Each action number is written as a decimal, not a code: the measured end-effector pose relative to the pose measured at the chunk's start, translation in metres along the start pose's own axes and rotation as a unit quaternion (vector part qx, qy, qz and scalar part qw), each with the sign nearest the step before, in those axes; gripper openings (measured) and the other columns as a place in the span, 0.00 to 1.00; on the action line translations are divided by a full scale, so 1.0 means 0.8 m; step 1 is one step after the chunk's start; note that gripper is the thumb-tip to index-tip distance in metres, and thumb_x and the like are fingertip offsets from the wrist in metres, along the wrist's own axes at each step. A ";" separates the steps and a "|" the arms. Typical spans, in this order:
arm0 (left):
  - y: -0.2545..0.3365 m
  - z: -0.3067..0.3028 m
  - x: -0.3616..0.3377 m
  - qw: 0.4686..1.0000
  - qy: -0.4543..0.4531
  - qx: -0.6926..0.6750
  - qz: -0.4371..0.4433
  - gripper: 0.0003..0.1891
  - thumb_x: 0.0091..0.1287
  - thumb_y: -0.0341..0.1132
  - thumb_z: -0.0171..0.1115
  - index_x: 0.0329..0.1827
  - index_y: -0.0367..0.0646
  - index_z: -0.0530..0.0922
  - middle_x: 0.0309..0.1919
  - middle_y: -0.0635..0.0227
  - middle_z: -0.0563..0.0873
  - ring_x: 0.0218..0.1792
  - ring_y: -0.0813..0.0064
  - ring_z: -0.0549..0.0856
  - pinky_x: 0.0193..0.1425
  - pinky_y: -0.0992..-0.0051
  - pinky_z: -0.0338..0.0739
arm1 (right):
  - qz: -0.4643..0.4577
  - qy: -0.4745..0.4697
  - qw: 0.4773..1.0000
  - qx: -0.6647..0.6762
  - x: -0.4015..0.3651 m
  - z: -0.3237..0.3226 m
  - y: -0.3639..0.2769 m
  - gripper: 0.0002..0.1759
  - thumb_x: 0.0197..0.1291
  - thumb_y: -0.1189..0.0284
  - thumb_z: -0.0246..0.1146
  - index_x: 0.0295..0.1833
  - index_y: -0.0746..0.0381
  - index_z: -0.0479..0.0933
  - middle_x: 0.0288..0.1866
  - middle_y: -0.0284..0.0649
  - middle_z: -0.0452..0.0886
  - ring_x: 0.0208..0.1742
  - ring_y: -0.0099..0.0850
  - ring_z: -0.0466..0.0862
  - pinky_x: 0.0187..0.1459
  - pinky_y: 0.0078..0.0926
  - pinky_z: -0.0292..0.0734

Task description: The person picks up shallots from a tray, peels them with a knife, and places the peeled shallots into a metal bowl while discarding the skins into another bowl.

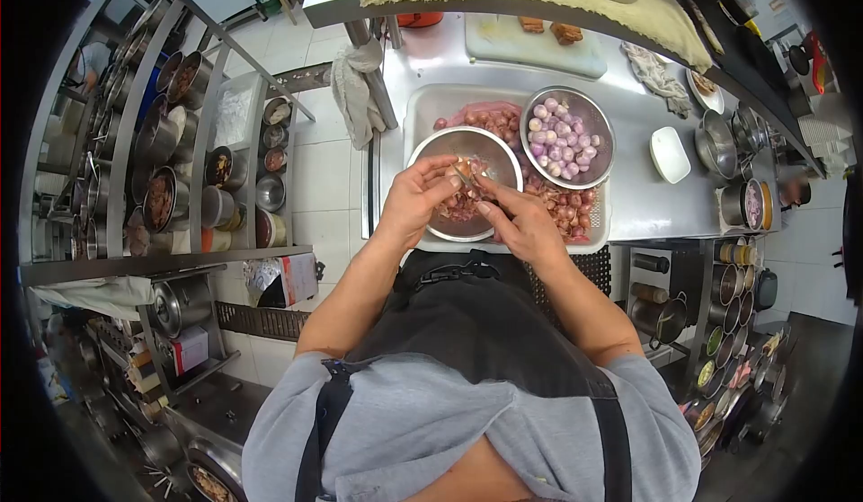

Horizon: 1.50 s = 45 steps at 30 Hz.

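Over the peelings bowl (497, 153), your left hand (421, 195) pinches something small (461, 176), probably a shallot; your right hand (523, 221) meets it, grip unclear. Skins likely drop straight in; peeled shallots (564, 140) sit handily beyond the bowl, rightward.

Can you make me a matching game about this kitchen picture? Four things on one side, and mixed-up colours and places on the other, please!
Things
1. Peeled onions
2. Cutting board
3. Left hand and right hand
4. Apron

Matches
A. Black
B. Over a metal bowl with peels in it
C. Brown chunks lie on it
D. Pale purple and whitish

Right pairs: 1-D, 2-C, 3-B, 4-A
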<state>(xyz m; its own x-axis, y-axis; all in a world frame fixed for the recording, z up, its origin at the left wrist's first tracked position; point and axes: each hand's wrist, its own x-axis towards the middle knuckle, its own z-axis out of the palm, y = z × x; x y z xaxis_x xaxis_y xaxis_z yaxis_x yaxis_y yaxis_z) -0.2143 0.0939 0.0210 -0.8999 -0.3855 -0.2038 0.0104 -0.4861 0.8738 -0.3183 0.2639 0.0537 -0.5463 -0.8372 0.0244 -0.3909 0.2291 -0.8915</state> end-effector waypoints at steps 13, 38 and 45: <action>-0.003 0.008 -0.010 0.992 0.029 0.097 0.081 0.18 0.61 0.20 0.65 0.54 0.32 0.73 0.42 0.62 0.84 0.42 0.78 0.84 0.47 0.79 0.80 | 0.031 -0.026 0.998 0.041 0.006 0.006 -0.003 0.24 0.65 0.66 0.61 0.65 0.60 0.73 0.53 0.54 0.82 0.52 0.46 0.84 0.52 0.36 0.77; 0.012 -0.010 -0.019 0.998 -0.026 -0.048 0.009 0.18 0.69 0.25 0.55 0.63 0.37 0.71 0.56 0.59 0.80 0.51 0.76 0.78 0.46 0.78 0.71 | 0.119 -0.014 0.975 0.188 0.007 0.007 0.025 0.26 0.69 0.69 0.57 0.70 0.60 0.64 0.35 0.40 0.83 0.17 0.20 0.76 0.20 0.20 0.71; 0.013 -0.006 -0.018 0.991 0.037 -0.123 -0.036 0.16 0.68 0.28 0.59 0.58 0.38 0.72 0.50 0.62 0.82 0.50 0.75 0.80 0.48 0.76 0.72 | 0.122 -0.032 0.984 0.124 0.006 0.011 0.020 0.22 0.68 0.69 0.58 0.67 0.58 0.72 0.28 0.41 0.81 0.17 0.21 0.75 0.25 0.24 0.74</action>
<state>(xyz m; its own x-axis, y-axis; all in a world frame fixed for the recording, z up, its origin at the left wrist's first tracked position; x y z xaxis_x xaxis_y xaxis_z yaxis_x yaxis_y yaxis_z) -0.1996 0.0908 0.0309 -0.8681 -0.3940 -0.3019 0.0606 -0.6878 0.7234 -0.3204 0.2591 0.0357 -0.5513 -0.8035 -0.2247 -0.0574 0.3053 -0.9505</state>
